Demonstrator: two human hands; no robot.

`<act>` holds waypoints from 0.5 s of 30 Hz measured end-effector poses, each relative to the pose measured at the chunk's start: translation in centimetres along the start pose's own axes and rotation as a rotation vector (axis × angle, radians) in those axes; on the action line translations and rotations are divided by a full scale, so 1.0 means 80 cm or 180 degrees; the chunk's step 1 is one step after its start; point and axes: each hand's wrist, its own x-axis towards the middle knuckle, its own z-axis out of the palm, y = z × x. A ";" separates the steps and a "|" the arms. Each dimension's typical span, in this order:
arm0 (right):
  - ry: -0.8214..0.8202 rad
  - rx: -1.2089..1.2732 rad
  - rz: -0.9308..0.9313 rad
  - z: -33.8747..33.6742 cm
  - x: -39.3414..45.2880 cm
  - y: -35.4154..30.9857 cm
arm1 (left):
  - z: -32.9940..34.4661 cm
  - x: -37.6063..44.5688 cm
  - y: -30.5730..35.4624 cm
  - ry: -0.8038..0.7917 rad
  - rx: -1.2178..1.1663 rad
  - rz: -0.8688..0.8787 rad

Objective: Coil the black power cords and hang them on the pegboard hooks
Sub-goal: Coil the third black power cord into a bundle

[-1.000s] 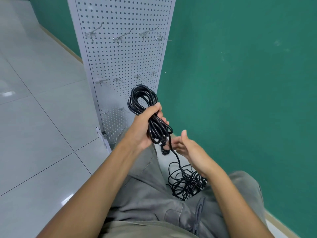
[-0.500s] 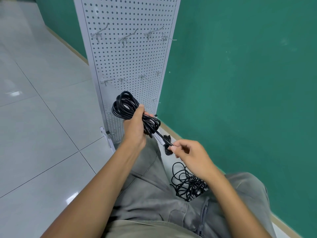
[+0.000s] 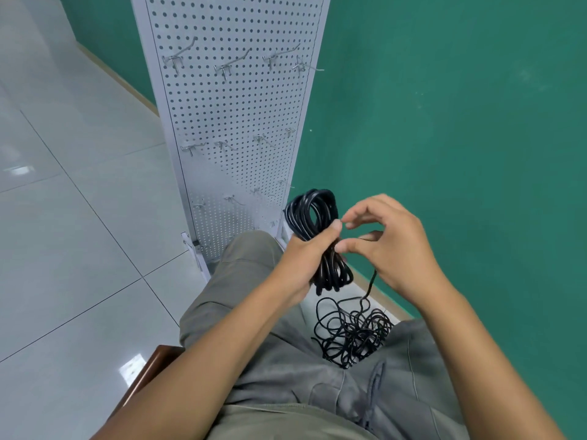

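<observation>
Green wall and pale floor tiles (image 3: 79, 249) frame a seated person in grey trousers (image 3: 286, 360). Between the knees, a loose tangle of black cord (image 3: 349, 338) lies on the floor. Above it, the left hand (image 3: 305, 258) grips a coiled power cord (image 3: 317, 223) at its middle, fingers wrapped round the bundle. The right hand (image 3: 390, 242), just beside the coil, has curled fingers from which a trailing strand (image 3: 370, 285) hangs; whether they pinch it is unclear. Beyond stands the white pegboard (image 3: 235, 115), its metal hooks (image 3: 227, 66) bare.
</observation>
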 end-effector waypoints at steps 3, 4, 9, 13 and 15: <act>0.0131 0.0147 0.0088 -0.004 0.002 0.004 | 0.007 -0.009 0.002 -0.0362 -0.0376 -0.0617; 0.0193 0.0154 0.0123 -0.005 0.002 0.007 | 0.007 -0.011 0.003 -0.0466 -0.0429 -0.0736; -0.0010 0.0956 0.0567 -0.009 0.000 0.039 | 0.011 -0.016 0.005 -0.1154 -0.0911 -0.0910; -0.0313 0.1796 0.0713 0.002 -0.011 0.060 | 0.006 -0.013 -0.003 -0.1561 -0.1230 -0.1057; -0.0399 0.1892 0.0775 0.007 -0.017 0.066 | 0.004 -0.010 -0.005 -0.1707 -0.1347 -0.1160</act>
